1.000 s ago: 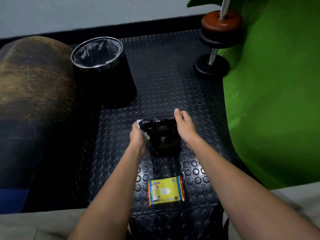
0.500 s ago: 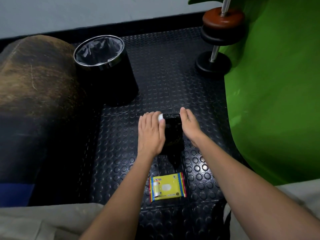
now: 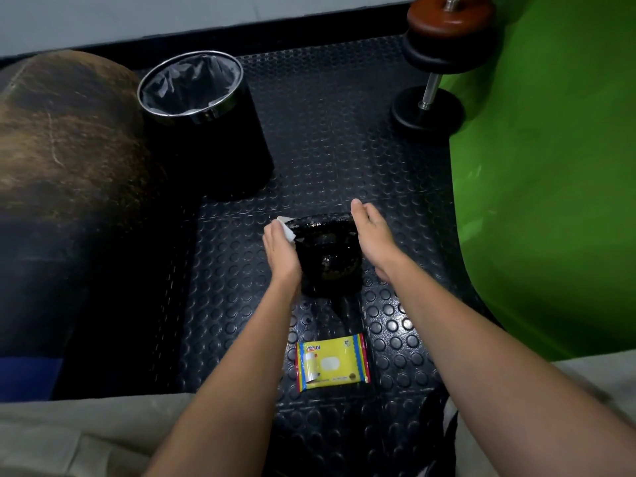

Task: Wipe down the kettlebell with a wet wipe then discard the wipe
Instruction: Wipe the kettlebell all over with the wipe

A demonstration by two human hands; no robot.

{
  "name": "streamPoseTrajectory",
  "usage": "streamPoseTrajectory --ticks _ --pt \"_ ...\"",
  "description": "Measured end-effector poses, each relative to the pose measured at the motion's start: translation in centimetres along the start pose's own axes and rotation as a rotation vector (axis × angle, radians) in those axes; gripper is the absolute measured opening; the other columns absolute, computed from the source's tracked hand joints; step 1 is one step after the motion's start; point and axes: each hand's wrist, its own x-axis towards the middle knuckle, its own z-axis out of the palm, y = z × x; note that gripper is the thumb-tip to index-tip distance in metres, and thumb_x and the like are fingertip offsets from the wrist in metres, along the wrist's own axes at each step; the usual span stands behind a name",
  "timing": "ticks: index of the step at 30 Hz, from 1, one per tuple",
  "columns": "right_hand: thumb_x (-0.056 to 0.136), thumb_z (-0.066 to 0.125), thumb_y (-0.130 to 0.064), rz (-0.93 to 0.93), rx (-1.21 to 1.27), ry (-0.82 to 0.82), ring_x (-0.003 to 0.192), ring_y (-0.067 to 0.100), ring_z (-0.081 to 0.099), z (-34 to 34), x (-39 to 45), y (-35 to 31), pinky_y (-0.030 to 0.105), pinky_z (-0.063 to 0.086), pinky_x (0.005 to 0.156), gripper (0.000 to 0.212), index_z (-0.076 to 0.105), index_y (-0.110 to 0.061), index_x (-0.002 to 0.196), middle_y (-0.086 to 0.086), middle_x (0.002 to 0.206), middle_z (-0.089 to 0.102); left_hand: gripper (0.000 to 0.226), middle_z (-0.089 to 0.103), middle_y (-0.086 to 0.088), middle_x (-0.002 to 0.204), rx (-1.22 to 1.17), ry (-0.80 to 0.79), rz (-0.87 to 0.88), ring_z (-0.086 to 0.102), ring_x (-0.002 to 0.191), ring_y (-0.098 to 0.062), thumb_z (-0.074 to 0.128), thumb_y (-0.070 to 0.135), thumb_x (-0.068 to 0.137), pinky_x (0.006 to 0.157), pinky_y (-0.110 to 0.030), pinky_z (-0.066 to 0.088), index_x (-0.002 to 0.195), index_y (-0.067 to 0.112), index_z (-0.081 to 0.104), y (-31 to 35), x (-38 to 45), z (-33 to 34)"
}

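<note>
Nearest us, our grey trousered knees (image 3: 62,432) frame the bottom edge; between our forearms a flat yellow plastic wipes packet with striped edges (image 3: 332,363) lies on the black studded rubber floor mat (image 3: 344,132); just beyond it stands the glossy black kettlebell (image 3: 330,259), upright on the mat; our left hand (image 3: 280,249) presses a small white wet wipe (image 3: 286,228) against the left end of its handle, fingers curled about the wipe; our right hand (image 3: 373,232) is closed on the right end of the handle; farther back on the left stands a round black bin with a chrome rim and grey liner (image 3: 203,122); a worn brown padded roll (image 3: 69,139) lies beside it; at the far right a dumbbell with black and brown plates (image 3: 444,60) stands on end against a green fabric backdrop (image 3: 550,166).
</note>
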Motion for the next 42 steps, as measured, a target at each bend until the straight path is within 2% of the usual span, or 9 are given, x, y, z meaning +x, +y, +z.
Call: streamPoseTrajectory --ticks 3,6,9,15,19,23,30,37,42 --pt "0.104 0.036 -0.053 0.018 0.009 0.007 0.122 0.018 0.048 -0.1 -0.4 -0.4 0.029 0.031 0.095 0.054 0.05 -0.01 0.134 0.006 0.145 0.045 0.055 0.055 0.003 0.14 0.153 -0.015 -0.026 0.048 0.127 -0.018 0.025 0.056 0.102 0.115 -0.044 0.032 0.126 0.021 0.06 1.4 0.0 -0.7" --pt "0.104 0.036 -0.053 0.016 -0.002 0.004 0.111 0.013 0.047 -0.2 -0.6 -0.6 0.03 0.033 0.095 0.055 0.05 -0.008 0.132 0.007 0.144 0.047 0.042 0.061 -0.002 0.108 0.606 0.011 0.316 0.051 0.108 -0.022 0.023 0.027 0.106 0.118 -0.046 0.025 0.102 0.01 0.061 2.9 -1.2 -0.7" --pt "0.104 0.036 -0.052 0.025 -0.004 0.021 0.121 0.02 0.051 -0.3 -0.9 -1.0 0.033 0.037 0.096 0.055 0.049 -0.007 0.133 0.009 0.143 0.048 0.041 0.062 0.0 0.094 0.869 -0.015 0.637 0.054 0.098 -0.022 0.019 0.027 0.105 0.114 -0.051 0.031 0.088 0.018 0.055 2.6 -1.0 -0.1" --pt "0.104 0.036 -0.052 0.002 -0.03 0.037 0.12 0.022 0.054 -0.3 -0.9 -0.8 0.026 0.044 0.081 0.054 0.054 -0.005 0.122 0.013 0.131 0.056 0.055 0.052 -0.001 0.145 0.807 0.027 0.795 0.034 0.145 -0.019 0.015 0.037 0.108 0.126 -0.038 0.01 0.142 0.015 0.053 0.0 -3.8 1.1" --pt "0.104 0.035 -0.052 -0.009 -0.048 0.04 0.126 0.03 0.049 -0.2 -1.2 -0.9 0.043 0.043 0.104 0.057 0.052 -0.001 0.125 0.018 0.136 0.052 0.043 0.051 0.003 0.142 0.535 0.131 0.703 0.039 0.139 -0.015 0.024 0.03 0.111 0.119 -0.036 0.026 0.14 0.018 0.052 -1.6 -3.0 0.1" --pt "0.105 0.034 -0.05 -0.003 -0.049 0.042 0.134 0.03 0.042 -0.1 -1.2 -1.4 0.044 0.038 0.109 0.06 0.045 0.001 0.134 0.015 0.146 0.044 0.037 0.051 0.005 0.119 0.236 0.129 0.349 0.049 0.104 -0.006 0.023 0.028 0.109 0.09 -0.019 0.036 0.121 0.024 0.057 -0.5 -2.1 0.4" --pt "0.106 0.032 -0.051 0.029 -0.048 0.032 0.138 0.025 0.039 -0.2 -1.4 -1.5 0.033 0.033 0.103 0.061 0.039 -0.002 0.142 0.009 0.152 0.039 0.038 0.06 -0.011 0.096 0.096 -0.003 -0.181 0.054 0.086 -0.028 0.029 0.037 0.093 0.076 -0.04 0.044 0.095 0.015 0.059 1.2 0.9 -1.0" --pt "0.106 0.03 -0.051 0.035 -0.07 0.012 0.129 0.023 0.047 -0.5 -1.6 -1.7 0.029 0.034 0.093 0.056 0.048 -0.006 0.134 0.009 0.144 0.047 0.045 0.065 -0.01 0.101 0.884 0.076 0.63 0.053 0.098 -0.028 0.022 0.022 0.1 0.101 -0.044 0.037 0.091 0.009 0.064 2.3 -1.7 1.1" --pt "0.105 0.03 -0.053 0.025 -0.085 0.003 0.109 0.013 0.049 -0.5 -1.8 -1.7 0.029 0.034 0.092 0.046 0.054 -0.018 0.125 0.003 0.135 0.051 0.045 0.059 -0.005 0.121 0.972 0.105 0.825 0.05 0.122 -0.025 0.02 0.031 0.108 0.121 -0.043 0.023 0.123 0.012 0.059 0.3 -3.5 1.6"
